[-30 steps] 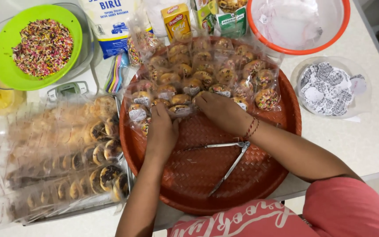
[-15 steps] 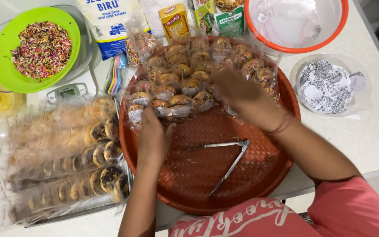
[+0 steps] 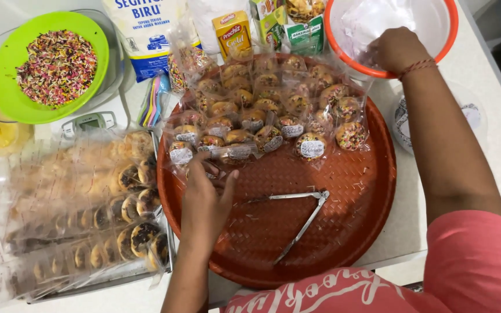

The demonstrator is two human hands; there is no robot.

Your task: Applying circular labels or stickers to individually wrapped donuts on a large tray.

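White worktop (image 3: pixel 494 145) is crowded, so the main risk is knocking something off or over. Big round red-brown tray (image 3: pixel 331 232) hangs a little past the worktop's near edge; leaning on that rim could tip it. On its far half sit rows of wrapped, sprinkle-topped donuts (image 3: pixel 273 119) in clear plastic, packed touching each other; a careless drag could shove the rows or crush the toppings. Left, a metal baking tray (image 3: pixel 88 232) holds more wrapped donuts, just beside the red tray. Far right, the orange-rimmed bowl (image 3: pixel 445 35) holds clear plastic wrappers (image 3: pixel 372 23); right hand (image 3: pixel 395 49) is at its near rim, fingers curled into the wrappers, grip looks closed on plastic but can't tell for sure. Pulling hard could likely tilt the bowl onto the donuts. Green bowl of coloured sprinkles (image 3: pixel 59 64) sits on a kitchen scale (image 3: pixel 91 122), far left, a spill risk if bumped. Left hand (image 3: pixel 204 200) rests on the red tray, fingers spread apart, touching the nearest wrapped donut at the front-left of the rows, holding nothing firmly. Metal tongs (image 3: pixel 300 217) lie loose on the bare tray near that hand; a forearm sweep could flick them off.
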